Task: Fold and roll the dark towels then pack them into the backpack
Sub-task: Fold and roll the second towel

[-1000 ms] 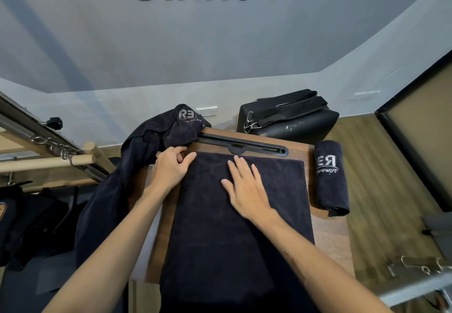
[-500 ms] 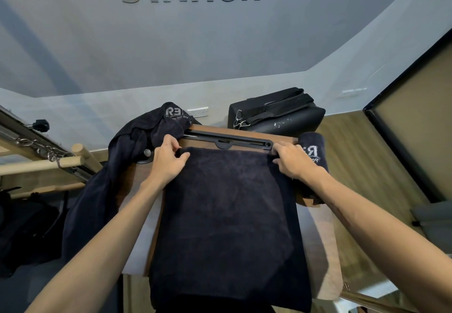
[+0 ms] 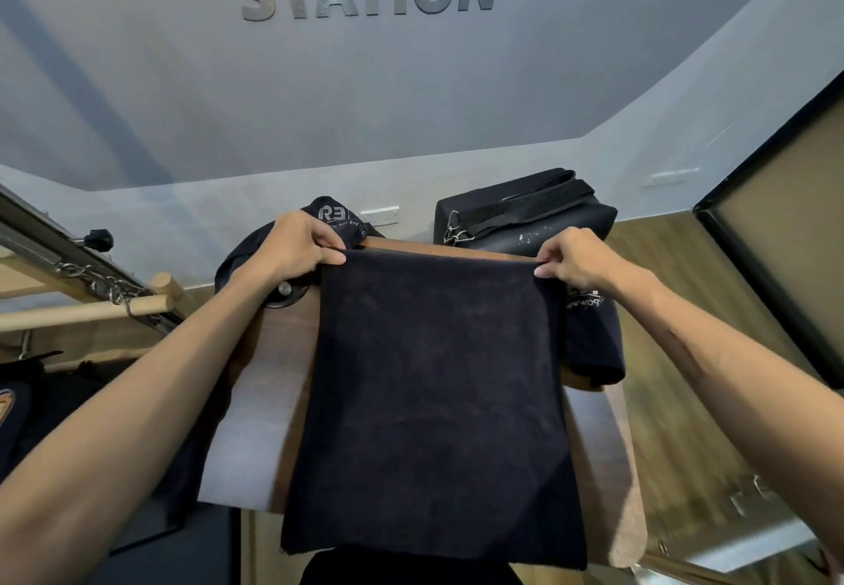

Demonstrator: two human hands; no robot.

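A dark folded towel (image 3: 434, 402) lies along a wooden board (image 3: 283, 365), its near end hanging over the board's front edge. My left hand (image 3: 297, 251) pinches the towel's far left corner. My right hand (image 3: 575, 258) pinches the far right corner, and the far edge is lifted off the board. A rolled dark towel (image 3: 596, 338) with a white logo rests at the board's right side, partly hidden by my right wrist. A loose dark towel (image 3: 335, 219) is heaped at the far left corner. The black backpack (image 3: 525, 214) lies on the floor beyond the board.
A wooden bar with metal chain and springs (image 3: 105, 301) juts in from the left. A dark framed panel (image 3: 776, 242) stands at the right over wood flooring. Grey wall with "STATION" lettering rises behind. Metal hardware (image 3: 749, 493) lies at the lower right.
My right hand left the towel's middle and took its far right corner. Both hands have lifted the far edge, which now hides the black slotted bar.
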